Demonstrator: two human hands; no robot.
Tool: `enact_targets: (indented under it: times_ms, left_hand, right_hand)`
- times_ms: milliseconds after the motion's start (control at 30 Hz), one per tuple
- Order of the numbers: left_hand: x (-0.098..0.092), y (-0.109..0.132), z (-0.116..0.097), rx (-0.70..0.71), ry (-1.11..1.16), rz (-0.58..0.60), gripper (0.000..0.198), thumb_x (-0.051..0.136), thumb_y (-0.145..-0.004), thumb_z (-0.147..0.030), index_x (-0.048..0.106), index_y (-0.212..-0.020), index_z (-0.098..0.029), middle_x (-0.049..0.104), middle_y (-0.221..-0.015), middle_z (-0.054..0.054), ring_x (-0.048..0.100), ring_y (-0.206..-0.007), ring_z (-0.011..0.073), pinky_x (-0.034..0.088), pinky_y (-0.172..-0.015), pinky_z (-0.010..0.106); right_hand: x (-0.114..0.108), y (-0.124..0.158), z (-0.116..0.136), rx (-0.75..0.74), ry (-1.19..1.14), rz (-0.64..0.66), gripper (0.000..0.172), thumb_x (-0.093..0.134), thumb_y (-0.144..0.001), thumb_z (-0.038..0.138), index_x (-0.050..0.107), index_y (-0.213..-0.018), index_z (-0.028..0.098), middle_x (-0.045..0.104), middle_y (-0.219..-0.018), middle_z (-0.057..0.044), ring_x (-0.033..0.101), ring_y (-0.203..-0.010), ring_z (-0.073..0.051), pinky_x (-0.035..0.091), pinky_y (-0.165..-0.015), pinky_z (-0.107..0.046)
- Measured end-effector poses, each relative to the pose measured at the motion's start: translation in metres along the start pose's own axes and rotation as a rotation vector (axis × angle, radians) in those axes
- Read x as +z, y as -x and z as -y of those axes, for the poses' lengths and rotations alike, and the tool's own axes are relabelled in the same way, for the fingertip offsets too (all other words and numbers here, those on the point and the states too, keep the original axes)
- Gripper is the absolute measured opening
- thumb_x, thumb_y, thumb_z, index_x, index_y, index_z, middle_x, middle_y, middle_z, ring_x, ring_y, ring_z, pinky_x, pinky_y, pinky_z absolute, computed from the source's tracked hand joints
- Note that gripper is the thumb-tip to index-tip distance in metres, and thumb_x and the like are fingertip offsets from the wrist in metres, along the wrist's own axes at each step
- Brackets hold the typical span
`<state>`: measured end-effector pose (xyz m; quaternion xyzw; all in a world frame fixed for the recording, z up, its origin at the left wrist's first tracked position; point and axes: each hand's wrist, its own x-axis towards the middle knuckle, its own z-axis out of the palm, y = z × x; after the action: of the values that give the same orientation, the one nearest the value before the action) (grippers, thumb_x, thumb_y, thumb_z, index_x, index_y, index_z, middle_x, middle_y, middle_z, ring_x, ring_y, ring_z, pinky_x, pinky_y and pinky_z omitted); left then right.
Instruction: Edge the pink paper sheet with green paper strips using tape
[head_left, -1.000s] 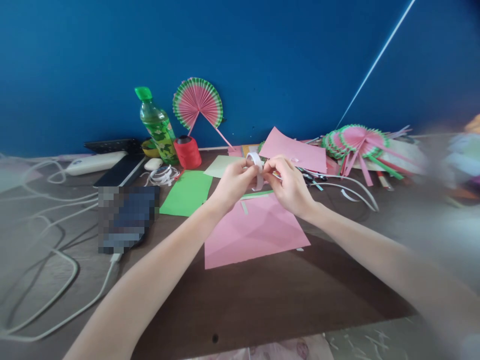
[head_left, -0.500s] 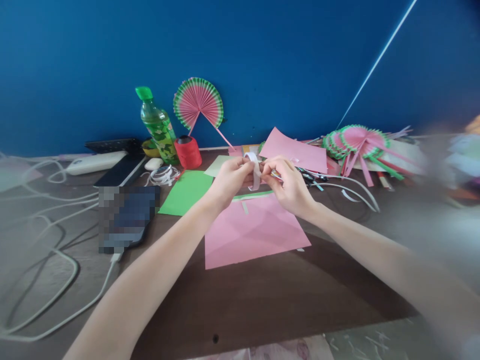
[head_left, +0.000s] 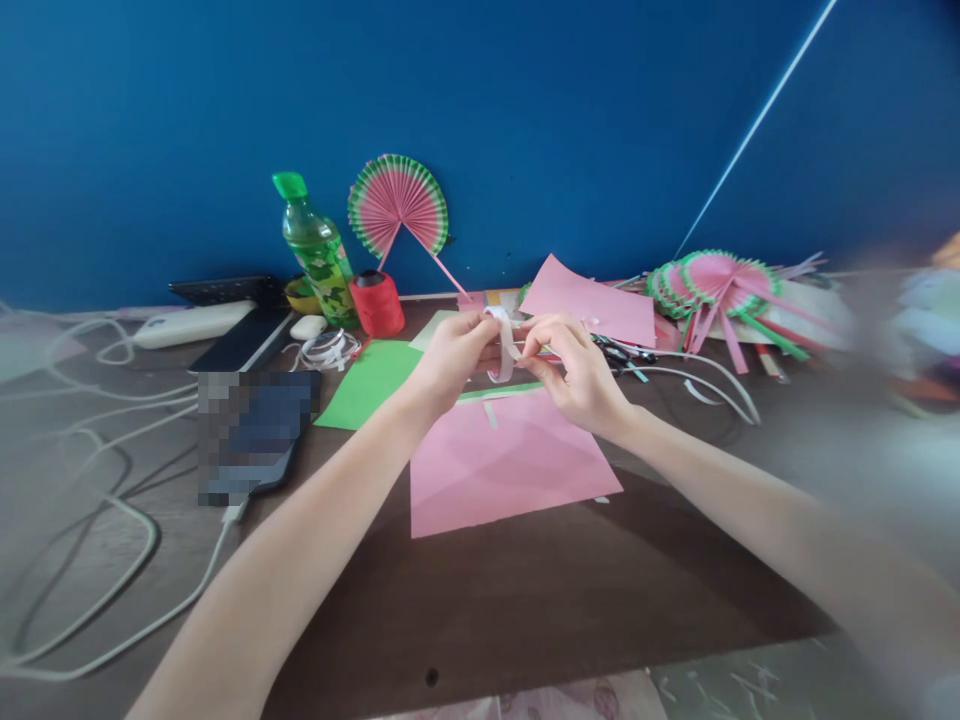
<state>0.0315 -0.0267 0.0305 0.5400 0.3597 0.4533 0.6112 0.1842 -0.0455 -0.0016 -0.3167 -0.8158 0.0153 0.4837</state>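
Note:
A narrow white roll of tape (head_left: 505, 350) is in the grip of my left hand (head_left: 456, 360), raised above the desk. Close beside it, my right hand (head_left: 568, 368) has thumb and forefinger pinched at the roll's right side, where the tape's loose end seems to be; the end itself is too small to make out. Below both hands lies a pink sheet of paper (head_left: 510, 470) with a green strip (head_left: 499, 395) along its far edge. A short pale piece of tape (head_left: 490, 415) crosses the sheet near that strip.
Left of my hands are a green sheet (head_left: 367, 385), a phone (head_left: 262, 440) on a cable, a green bottle (head_left: 319, 255) and a red object (head_left: 377, 303). A pleated fan (head_left: 397, 205) leans on the wall. Scissors (head_left: 619, 352) and more fans (head_left: 716, 280) lie right.
My right hand has drawn slightly away from the roll, widening the gap between the hands. The roll has tilted and shifted a little left with my left hand.

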Motion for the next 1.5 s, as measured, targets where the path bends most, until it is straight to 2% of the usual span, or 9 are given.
enact_targets:
  times_ms: [233, 433, 567, 700, 933, 1100, 1200, 1333, 1500]
  left_hand:
    - [-0.009, -0.005, 0.001, -0.025, 0.018, 0.047, 0.02, 0.044, -0.083, -0.019, 0.061, -0.075, -0.01, 0.066, -0.066, 0.006, 0.063, -0.059, 0.0127, 0.049, -0.061, 0.025]
    - [-0.021, -0.008, -0.003, -0.1, -0.026, 0.357, 0.019, 0.055, -0.075, -0.013, 0.064, -0.092, -0.014, 0.068, -0.088, 0.007, 0.065, -0.08, 0.0146, 0.047, -0.076, 0.028]
    - [-0.021, -0.003, -0.007, -0.068, -0.127, 0.433, 0.024, 0.058, -0.072, -0.009, 0.064, -0.094, -0.015, 0.066, -0.083, 0.004, 0.064, -0.08, 0.014, 0.046, -0.076, 0.027]
    - [-0.017, -0.001, -0.009, -0.004, -0.197, 0.436, 0.017, 0.052, -0.078, -0.012, 0.067, -0.088, -0.014, 0.055, -0.057, -0.001, 0.061, -0.07, 0.013, 0.046, -0.073, 0.026]
    - [-0.008, 0.006, -0.015, -0.009, -0.294, 0.35, 0.016, 0.054, -0.078, -0.012, 0.068, -0.085, -0.016, 0.044, -0.048, -0.005, 0.054, -0.053, 0.01, 0.045, -0.06, 0.022]
    - [-0.006, 0.008, -0.015, 0.013, -0.365, 0.349, 0.021, 0.049, -0.078, -0.011, 0.068, -0.085, -0.016, 0.055, -0.061, -0.001, 0.053, -0.055, 0.0084, 0.045, -0.06, 0.022]
    - [-0.01, 0.007, -0.013, 0.037, -0.436, 0.36, 0.022, 0.048, -0.079, -0.014, 0.067, -0.089, -0.016, 0.06, -0.071, 0.001, 0.053, -0.057, 0.0077, 0.04, -0.055, 0.02]
    - [-0.018, 0.004, -0.008, 0.033, -0.404, 0.421, 0.022, 0.048, -0.08, -0.018, 0.066, -0.092, -0.016, 0.053, -0.06, -0.001, 0.047, -0.055, 0.0084, 0.034, -0.051, 0.02]
    - [-0.021, 0.001, -0.005, 0.002, -0.258, 0.427, 0.017, 0.052, -0.077, -0.019, 0.067, -0.084, -0.014, 0.051, -0.059, 0.0, 0.044, -0.054, 0.0086, 0.039, -0.057, 0.023]
  right_hand:
    - [-0.001, -0.002, 0.002, 0.006, -0.055, -0.022, 0.008, 0.048, -0.086, 0.016, 0.048, -0.08, 0.022, 0.057, -0.09, -0.005, 0.054, -0.094, -0.019, 0.041, -0.083, -0.038]
    - [-0.001, -0.003, 0.001, 0.237, -0.303, -0.071, 0.002, 0.051, -0.085, 0.021, 0.049, -0.084, 0.021, 0.061, -0.09, -0.003, 0.058, -0.088, -0.016, 0.046, -0.079, -0.034]
    - [-0.001, -0.005, 0.0, 0.309, -0.382, -0.082, 0.009, 0.057, -0.08, 0.018, 0.049, -0.085, 0.02, 0.06, -0.085, -0.001, 0.059, -0.08, -0.014, 0.048, -0.07, -0.031]
    - [0.0, -0.006, 0.0, 0.388, -0.447, -0.099, 0.02, 0.061, -0.077, 0.019, 0.043, -0.083, 0.022, 0.06, -0.082, 0.001, 0.06, -0.079, -0.014, 0.049, -0.066, -0.031]
    - [0.002, -0.008, 0.0, 0.428, -0.573, -0.129, 0.038, 0.068, -0.072, 0.024, 0.032, -0.083, 0.026, 0.057, -0.074, 0.006, 0.062, -0.07, -0.013, 0.051, -0.06, -0.032]
    - [0.002, -0.009, 0.0, 0.433, -0.569, -0.105, 0.035, 0.069, -0.072, 0.026, 0.035, -0.083, 0.025, 0.054, -0.07, 0.006, 0.061, -0.068, -0.013, 0.052, -0.06, -0.032]
    - [0.0, -0.009, 0.002, 0.459, -0.66, -0.077, 0.037, 0.071, -0.07, 0.027, 0.036, -0.082, 0.025, 0.054, -0.067, 0.007, 0.06, -0.065, -0.012, 0.054, -0.061, -0.033]
    - [-0.004, -0.011, 0.004, 0.488, -0.732, -0.05, 0.039, 0.073, -0.067, 0.031, 0.037, -0.081, 0.025, 0.056, -0.069, 0.006, 0.06, -0.064, -0.012, 0.056, -0.062, -0.033]
    - [-0.004, -0.011, 0.003, 0.52, -0.763, -0.043, 0.043, 0.075, -0.064, 0.036, 0.037, -0.08, 0.025, 0.057, -0.072, 0.005, 0.063, -0.07, -0.014, 0.055, -0.061, -0.033]
